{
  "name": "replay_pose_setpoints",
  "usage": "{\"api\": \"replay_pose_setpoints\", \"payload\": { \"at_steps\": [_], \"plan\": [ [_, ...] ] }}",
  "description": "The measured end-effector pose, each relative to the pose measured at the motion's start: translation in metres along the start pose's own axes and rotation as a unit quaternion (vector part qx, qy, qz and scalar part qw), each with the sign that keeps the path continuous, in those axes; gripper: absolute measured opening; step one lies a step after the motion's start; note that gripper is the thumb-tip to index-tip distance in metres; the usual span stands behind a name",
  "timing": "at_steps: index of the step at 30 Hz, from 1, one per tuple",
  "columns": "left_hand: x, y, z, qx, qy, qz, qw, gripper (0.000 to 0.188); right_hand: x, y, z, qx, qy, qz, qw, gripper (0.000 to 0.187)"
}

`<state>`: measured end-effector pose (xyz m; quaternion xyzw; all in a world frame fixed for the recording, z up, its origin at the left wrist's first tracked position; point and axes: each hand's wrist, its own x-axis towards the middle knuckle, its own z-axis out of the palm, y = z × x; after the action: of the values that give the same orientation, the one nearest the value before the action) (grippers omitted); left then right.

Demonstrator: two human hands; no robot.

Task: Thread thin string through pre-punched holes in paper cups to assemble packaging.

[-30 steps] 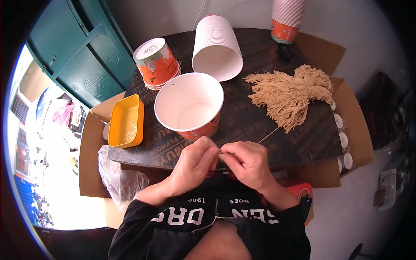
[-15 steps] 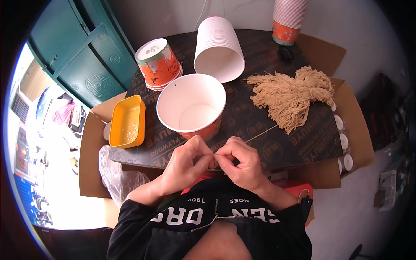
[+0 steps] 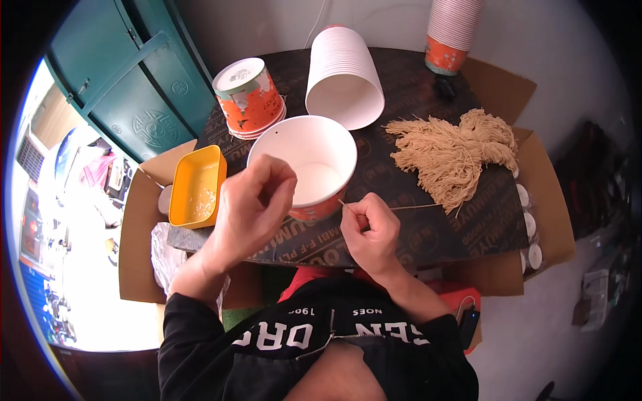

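My right hand (image 3: 369, 230) is closed in a pinch on a thin tan string (image 3: 418, 206). A short end pokes up above the fingertips, and the rest runs right to a bundle of tan strings (image 3: 445, 150). Raised over the near left rim of a white-lined paper bucket (image 3: 304, 150), my left hand (image 3: 254, 207) has its fingers curled together; whatever they hold, if anything, is hidden. The bucket stands upright with an orange outside and a small dark hole near its far left rim.
Left of the bucket lies a yellow tray (image 3: 197, 190) with small white bits. Behind stand upturned orange buckets (image 3: 247, 100) and a lying stack of white buckets (image 3: 341, 73). Another tall stack (image 3: 447, 50) is far right. Cardboard boxes (image 3: 545, 200) flank the dark table (image 3: 428, 234).
My hands have parted. The left one has risen up and leftward over the bucket's rim, while the right has shifted slightly right, still pinching the string.
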<state>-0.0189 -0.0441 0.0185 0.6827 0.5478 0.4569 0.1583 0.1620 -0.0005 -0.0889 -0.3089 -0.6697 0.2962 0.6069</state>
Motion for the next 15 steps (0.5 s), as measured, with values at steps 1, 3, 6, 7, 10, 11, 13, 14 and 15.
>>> {"api": "replay_pose_setpoints", "payload": {
  "at_steps": [1, 3, 6, 7, 10, 11, 13, 14, 15],
  "plan": [
    [0.006, -0.001, -0.002, 0.0, 0.001, 0.0, 1.0, 0.006, 0.001, 0.001, 0.002, -0.008, 0.008, -0.018, 1.0, 0.02],
    [0.016, -0.003, -0.006, 0.061, -0.029, 0.01, 0.998, 0.006, 0.002, 0.002, 0.005, -0.016, 0.016, -0.036, 0.999, 0.021],
    [0.031, -0.008, -0.009, 0.074, -0.089, 0.026, 0.993, 0.009, 0.003, 0.003, 0.007, -0.028, 0.018, -0.044, 0.998, 0.022],
    [0.035, -0.009, -0.01, 0.082, -0.119, 0.034, 0.989, 0.011, 0.003, 0.003, 0.007, -0.028, 0.017, -0.045, 0.998, 0.022],
    [0.045, -0.018, -0.01, 0.046, -0.202, 0.037, 0.978, 0.016, 0.003, 0.004, 0.008, -0.028, 0.016, -0.046, 0.998, 0.022],
    [0.048, -0.021, -0.009, 0.045, -0.202, 0.037, 0.978, 0.016, 0.004, 0.004, 0.009, -0.028, 0.014, -0.045, 0.998, 0.022],
    [0.054, -0.024, -0.009, 0.04, -0.276, 0.05, 0.959, 0.023, 0.004, 0.005, 0.01, -0.028, 0.014, -0.046, 0.998, 0.022],
    [0.057, -0.025, -0.008, 0.039, -0.276, 0.051, 0.959, 0.023, 0.005, 0.005, 0.01, -0.028, 0.013, -0.046, 0.998, 0.022],
    [0.06, -0.026, -0.008, 0.037, -0.31, 0.046, 0.949, 0.026, 0.005, 0.005, 0.01, -0.029, 0.013, -0.047, 0.998, 0.022]
  ]
}}
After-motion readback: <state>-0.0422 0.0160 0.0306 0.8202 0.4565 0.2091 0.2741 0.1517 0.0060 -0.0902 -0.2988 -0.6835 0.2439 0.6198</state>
